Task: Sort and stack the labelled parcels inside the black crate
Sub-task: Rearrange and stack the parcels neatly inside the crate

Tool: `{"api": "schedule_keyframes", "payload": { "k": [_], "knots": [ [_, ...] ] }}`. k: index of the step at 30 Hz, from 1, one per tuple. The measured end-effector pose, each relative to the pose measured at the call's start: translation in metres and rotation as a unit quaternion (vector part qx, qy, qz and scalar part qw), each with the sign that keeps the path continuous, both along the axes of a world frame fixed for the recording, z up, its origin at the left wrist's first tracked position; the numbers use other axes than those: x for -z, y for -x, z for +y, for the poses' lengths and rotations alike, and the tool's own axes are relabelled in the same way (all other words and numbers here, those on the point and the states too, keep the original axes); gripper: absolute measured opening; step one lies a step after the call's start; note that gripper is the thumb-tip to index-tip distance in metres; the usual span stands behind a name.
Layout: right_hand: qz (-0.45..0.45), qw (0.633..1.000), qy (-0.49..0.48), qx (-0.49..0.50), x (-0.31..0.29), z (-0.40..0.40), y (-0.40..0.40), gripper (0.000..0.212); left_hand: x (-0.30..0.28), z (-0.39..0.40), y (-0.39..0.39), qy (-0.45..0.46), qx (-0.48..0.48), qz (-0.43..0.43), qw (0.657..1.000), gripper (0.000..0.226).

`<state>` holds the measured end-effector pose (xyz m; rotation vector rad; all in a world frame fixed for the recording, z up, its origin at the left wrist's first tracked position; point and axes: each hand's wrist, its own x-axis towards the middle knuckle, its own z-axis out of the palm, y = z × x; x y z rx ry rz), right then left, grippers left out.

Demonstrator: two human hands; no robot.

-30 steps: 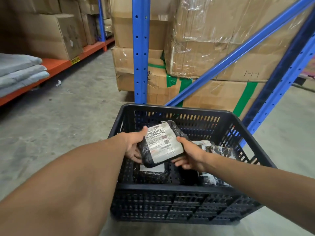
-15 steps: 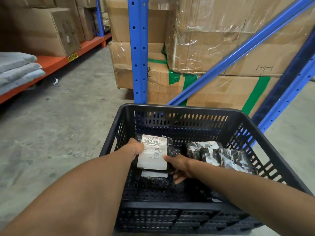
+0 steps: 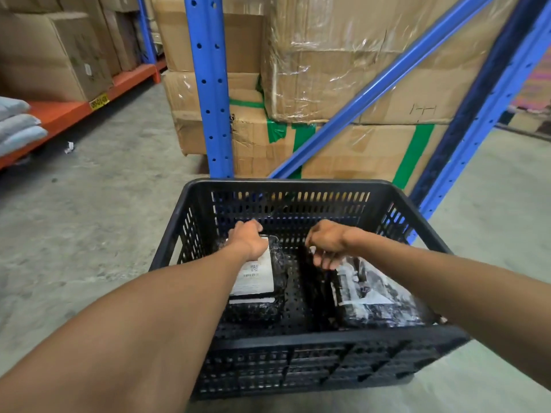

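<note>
Left hand: left hand [image 3: 249,241] reaches into the crate and rests on the far end of the top parcel, fingers curled down over its far edge; whether they grip it cannot be told
Right hand: right hand [image 3: 326,244] hangs above the right side of the crate, fingers loosely curled and pointing down, holding nothing, just over the near-left corner of the right parcel
Left stack: top parcel [image 3: 258,274] in shiny black wrap lies flat on a lower parcel [image 3: 253,310], whose white label edge shows just beneath it
Right parcel: right parcel [image 3: 372,296], black wrap with a crumpled white label, lies flat by the right wall, apart from the left stack
Labels: white shipping label on the top parcel shows a QR code and a barcode; the print is too small to read
Crate: black crate [image 3: 328,347] with slotted walls sits on the concrete floor [image 3: 89,234]
Behind the crate: blue rack upright [image 3: 210,84] and a slanted blue brace [image 3: 372,87] stand in front of cardboard boxes [image 3: 343,70] wrapped in clear film, some with green tape; one box bears a handwritten mark like "HH"
Far left: orange shelf [image 3: 59,113] carries more boxes, a yellow tag with unreadable digits, and folded grey pads [image 3: 18,126]
</note>
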<state>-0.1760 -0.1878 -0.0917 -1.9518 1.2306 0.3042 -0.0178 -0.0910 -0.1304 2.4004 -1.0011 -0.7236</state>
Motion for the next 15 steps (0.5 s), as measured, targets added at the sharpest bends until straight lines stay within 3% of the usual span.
{"api": "schedule_keyframes", "payload": {
  "k": [2,4,6,9,11,15],
  "knots": [
    [0.032,0.988,0.146,-0.029,-0.018,-0.017,0.019,0.028,-0.007,-0.013,0.019,-0.008,0.072,0.041,0.997,0.024],
    [0.076,0.965,0.239,-0.075,-0.025,-0.035,0.041,0.032,-0.014,-0.021,0.043,-0.069,0.145,0.13,0.978,0.023],
    [0.135,0.961,0.202,-0.129,-0.026,-0.049,0.062,0.037,-0.016,-0.027,0.068,-0.149,0.177,0.213,0.949,0.047],
    [0.24,0.95,0.103,-0.173,-0.02,-0.06,0.085,0.065,-0.011,-0.034,0.101,-0.206,0.184,0.222,0.935,0.055],
    [0.266,0.943,0.092,-0.179,-0.012,-0.062,0.09,0.083,-0.009,-0.04,0.115,-0.202,0.176,0.209,0.94,0.056],
    [0.274,0.935,0.108,-0.198,-0.018,-0.064,0.084,0.094,-0.013,-0.053,0.121,-0.174,0.156,0.233,0.944,0.055]
  ]
}}
